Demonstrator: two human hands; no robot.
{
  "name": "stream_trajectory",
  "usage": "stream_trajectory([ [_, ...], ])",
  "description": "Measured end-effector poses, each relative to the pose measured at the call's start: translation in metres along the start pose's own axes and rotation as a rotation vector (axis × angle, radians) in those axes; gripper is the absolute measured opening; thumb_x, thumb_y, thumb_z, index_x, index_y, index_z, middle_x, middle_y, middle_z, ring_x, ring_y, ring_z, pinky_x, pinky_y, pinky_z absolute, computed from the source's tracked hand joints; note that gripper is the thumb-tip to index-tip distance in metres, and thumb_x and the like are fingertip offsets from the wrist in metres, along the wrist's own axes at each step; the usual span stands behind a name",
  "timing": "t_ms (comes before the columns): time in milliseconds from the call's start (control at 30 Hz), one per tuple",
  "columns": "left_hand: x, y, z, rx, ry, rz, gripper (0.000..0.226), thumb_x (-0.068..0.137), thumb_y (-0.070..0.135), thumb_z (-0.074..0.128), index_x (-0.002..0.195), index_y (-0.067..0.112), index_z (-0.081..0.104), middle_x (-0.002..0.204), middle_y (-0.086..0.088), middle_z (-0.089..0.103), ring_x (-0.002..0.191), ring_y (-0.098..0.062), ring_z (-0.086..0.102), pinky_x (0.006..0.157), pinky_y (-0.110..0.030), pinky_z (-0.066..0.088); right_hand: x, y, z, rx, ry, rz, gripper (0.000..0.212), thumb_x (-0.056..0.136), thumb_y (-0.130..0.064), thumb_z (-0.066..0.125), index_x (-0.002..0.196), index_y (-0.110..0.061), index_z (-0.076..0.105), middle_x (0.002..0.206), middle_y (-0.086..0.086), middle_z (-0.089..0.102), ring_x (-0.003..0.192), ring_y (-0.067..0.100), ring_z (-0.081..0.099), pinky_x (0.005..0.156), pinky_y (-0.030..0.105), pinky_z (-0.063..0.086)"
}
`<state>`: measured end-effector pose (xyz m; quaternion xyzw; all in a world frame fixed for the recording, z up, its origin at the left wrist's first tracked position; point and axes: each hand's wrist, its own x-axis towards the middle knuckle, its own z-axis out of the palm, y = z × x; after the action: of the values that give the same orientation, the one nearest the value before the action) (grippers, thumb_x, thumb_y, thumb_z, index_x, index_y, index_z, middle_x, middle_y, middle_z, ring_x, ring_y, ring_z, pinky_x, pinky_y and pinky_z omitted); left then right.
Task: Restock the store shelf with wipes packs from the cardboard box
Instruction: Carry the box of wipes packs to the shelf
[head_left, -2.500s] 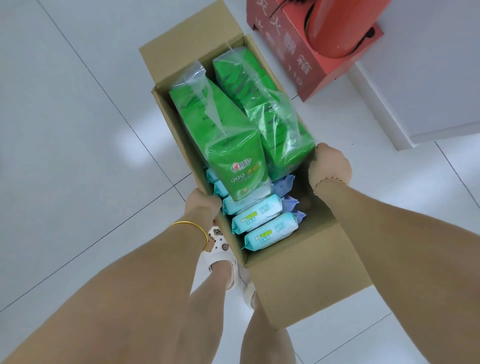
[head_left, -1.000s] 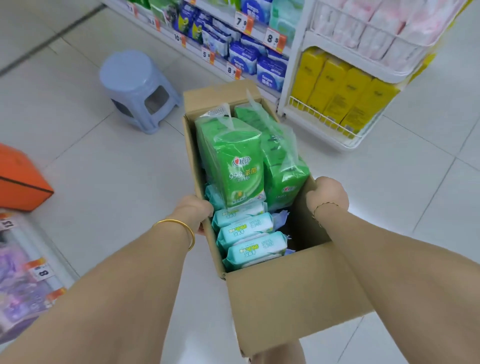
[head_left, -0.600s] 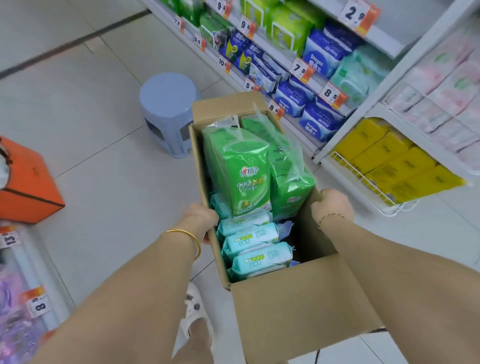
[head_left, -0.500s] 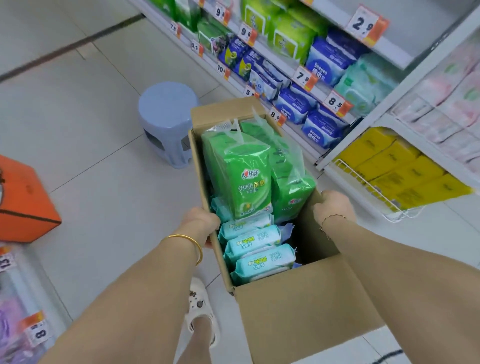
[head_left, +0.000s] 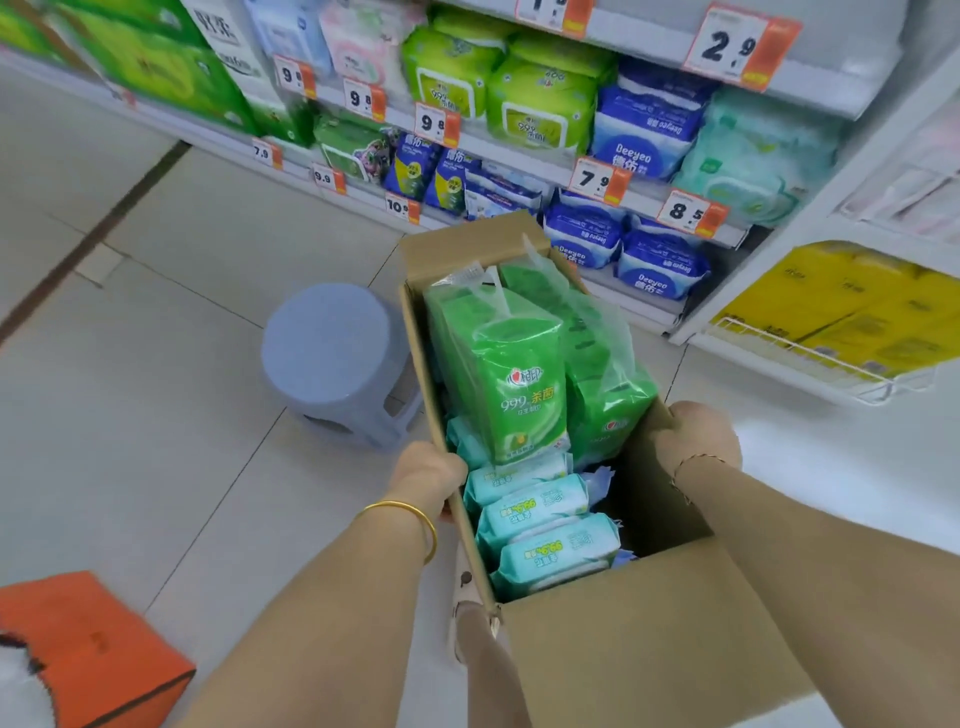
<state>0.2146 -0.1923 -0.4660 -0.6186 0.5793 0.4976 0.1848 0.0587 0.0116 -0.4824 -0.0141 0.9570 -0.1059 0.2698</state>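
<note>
Pale floor tiles (head_left: 156, 389) fill the view from 7 to 10 o'clock. The store shelf (head_left: 519, 150) runs across the top from 10 to 2 o'clock, stocked with wipes. The open cardboard box (head_left: 649, 649) is held off the floor and reaches from 5 o'clock up to the centre, its far flap near the shelf's lowest tier.

At 9 o'clock, just left of the box, a grey-blue round stool (head_left: 332, 358) stands on the floor. An orange box (head_left: 98, 639) sits at 7 o'clock. At 3 o'clock, yellow packs (head_left: 852, 306) lie in a white wire basket (head_left: 810, 358).

Two green bundles in clear wrap stand in the box's far half. The left bundle (head_left: 498, 374) reads "999" with Chinese characters under a red heart logo, and the right bundle (head_left: 608, 374) leans beside it. In front of them three teal wipes packs (head_left: 545, 530) lie in a row. Their labels are upside down and too small to read with certainty.

On the shelf at 1 o'clock, blue packs (head_left: 644, 135) read "Deeyeo", and more of them (head_left: 660, 265) are one tier lower. Green packs (head_left: 540, 104) at 12 o'clock also show "999".

The left hand (head_left: 428, 475) is clamped on the box's left wall and the right hand (head_left: 696, 434) on its right wall, fingers curled over the rim.

The price tags read 2.9 (head_left: 737, 47), 7.9 (head_left: 597, 179), 8.5 (head_left: 691, 213), 9.8 (head_left: 436, 122) and 10.9 (head_left: 402, 208). A gold bangle (head_left: 410, 514) circles the left wrist and a thin bracelet (head_left: 696, 460) the right.
</note>
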Motion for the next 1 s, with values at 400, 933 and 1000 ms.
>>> stream_trajectory([
  [400,0.136,0.092,-0.002,0.245,-0.079,0.131,0.012,0.078,-0.002,0.051,0.074,0.009,0.047,0.090,-0.020,0.062,0.086,-0.038,0.066,0.073,-0.055,0.057,0.080,-0.053,0.048,0.121,0.085,0.258,0.018,0.088,-0.016,0.046,0.079,-0.004,0.055,0.082,0.016,0.056,0.076,0.032,0.051,0.065,0.031,0.039],
  [933,0.281,0.029,0.028,0.208,-0.089,0.115,0.016,0.075,0.002,0.055,0.087,0.012,0.052,0.095,-0.018,0.065,0.085,-0.037,0.066,0.071,-0.053,0.058,0.145,-0.069,0.174,0.075,0.124,0.226,0.022,0.091,-0.018,0.040,0.075,-0.006,0.047,0.071,0.012,0.049,0.071,0.033,0.049,0.061,0.034,0.041],
  [1000,0.282,0.023,0.040,0.161,-0.085,0.105,0.017,0.077,0.001,0.055,0.090,0.012,0.051,0.091,-0.015,0.063,0.084,-0.036,0.065,0.074,-0.053,0.057,0.156,-0.065,0.180,0.057,0.142,0.212,0.015,0.089,-0.012,0.042,0.076,-0.007,0.047,0.076,0.015,0.053,0.073,0.034,0.052,0.062,0.034,0.043],
])
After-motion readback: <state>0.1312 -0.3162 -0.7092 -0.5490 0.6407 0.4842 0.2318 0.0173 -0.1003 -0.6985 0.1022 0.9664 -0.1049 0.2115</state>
